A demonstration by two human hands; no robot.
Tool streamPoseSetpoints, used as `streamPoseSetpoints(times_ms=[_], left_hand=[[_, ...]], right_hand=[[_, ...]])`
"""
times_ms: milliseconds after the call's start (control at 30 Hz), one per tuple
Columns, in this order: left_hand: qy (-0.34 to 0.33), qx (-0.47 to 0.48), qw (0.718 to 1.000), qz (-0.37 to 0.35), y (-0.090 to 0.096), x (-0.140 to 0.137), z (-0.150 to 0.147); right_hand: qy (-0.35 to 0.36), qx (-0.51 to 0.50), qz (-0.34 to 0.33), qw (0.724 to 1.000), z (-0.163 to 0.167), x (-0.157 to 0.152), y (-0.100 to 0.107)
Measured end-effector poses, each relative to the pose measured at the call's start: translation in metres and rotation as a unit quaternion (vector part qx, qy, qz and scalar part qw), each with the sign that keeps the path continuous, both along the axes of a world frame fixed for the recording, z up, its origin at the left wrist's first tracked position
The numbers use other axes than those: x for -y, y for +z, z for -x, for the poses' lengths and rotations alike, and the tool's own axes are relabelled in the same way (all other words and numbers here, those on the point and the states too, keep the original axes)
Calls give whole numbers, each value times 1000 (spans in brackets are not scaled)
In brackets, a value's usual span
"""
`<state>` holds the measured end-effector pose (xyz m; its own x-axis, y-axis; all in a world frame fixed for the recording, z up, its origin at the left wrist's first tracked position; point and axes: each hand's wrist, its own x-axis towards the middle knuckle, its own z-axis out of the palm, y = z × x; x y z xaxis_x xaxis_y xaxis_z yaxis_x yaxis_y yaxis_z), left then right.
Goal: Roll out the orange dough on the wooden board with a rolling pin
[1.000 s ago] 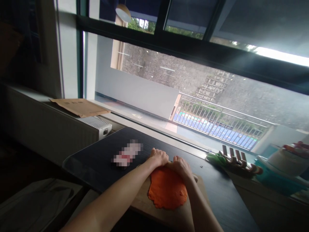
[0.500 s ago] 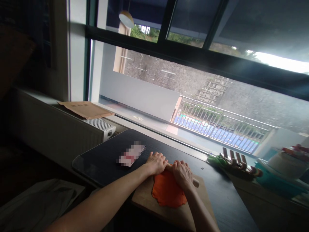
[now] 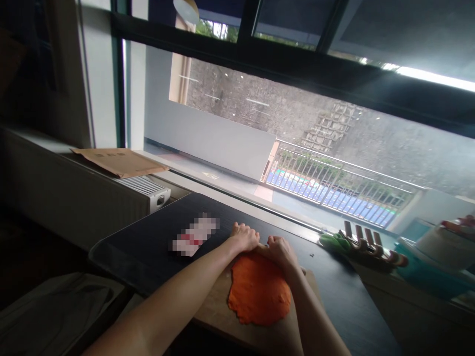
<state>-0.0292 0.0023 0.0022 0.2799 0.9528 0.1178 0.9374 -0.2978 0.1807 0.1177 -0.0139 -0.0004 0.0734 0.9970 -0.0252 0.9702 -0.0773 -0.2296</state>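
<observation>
A flat, uneven sheet of orange dough (image 3: 260, 291) lies on a wooden board (image 3: 213, 309) on the dark table. Across the dough's far edge is a wooden rolling pin (image 3: 263, 250), mostly hidden under my hands. My left hand (image 3: 245, 236) grips it on the left side with curled fingers. Closed over the right part of the pin is my right hand (image 3: 282, 251), with the pin's end just showing past the wrist. Both forearms reach forward on either side of the dough.
A phone-like object (image 3: 195, 236), blurred by pixels, lies left of my hands on the dark table (image 3: 148, 242). A brown envelope (image 3: 122, 162) rests on the radiator (image 3: 143, 187). Green and brown items (image 3: 356, 242) and a teal tub (image 3: 426, 269) stand by the window at right.
My hands have pushed the rolling pin away from me toward the dough's far edge, and my fingers have curled in. More of the dough shows. The camera view has shifted slightly.
</observation>
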Motion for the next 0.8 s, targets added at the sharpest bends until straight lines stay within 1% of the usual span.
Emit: streamPoseSetpoints(times_ms=[33,100,233,333,433,500,567,700,800], left_hand=[[-4,1,1000,-10,0,6,3],[-18,11,999,-34,-3,22,11],[-76,85,989,-95,-17,60,36],[-110,116,981,-109,-28,85,55],[-109,112,981,-116,-31,99,66],[-105,99,984,-107,-28,100,66],[-106,82,987,-88,-21,95,59],[-120,38,991,-47,-9,73,28],[-104,5,995,8,-3,52,1]], right_hand=[[-1,2,-3,1000,2,7,0],[3,17,-32,999,8,27,-1],[56,70,-137,987,20,74,-11],[76,80,-169,979,24,108,-18],[85,83,-190,975,21,138,-21],[89,85,-203,972,15,152,-21],[89,85,-213,969,8,161,-20],[85,82,-223,968,-2,167,-23],[77,81,-222,969,-8,164,-27]])
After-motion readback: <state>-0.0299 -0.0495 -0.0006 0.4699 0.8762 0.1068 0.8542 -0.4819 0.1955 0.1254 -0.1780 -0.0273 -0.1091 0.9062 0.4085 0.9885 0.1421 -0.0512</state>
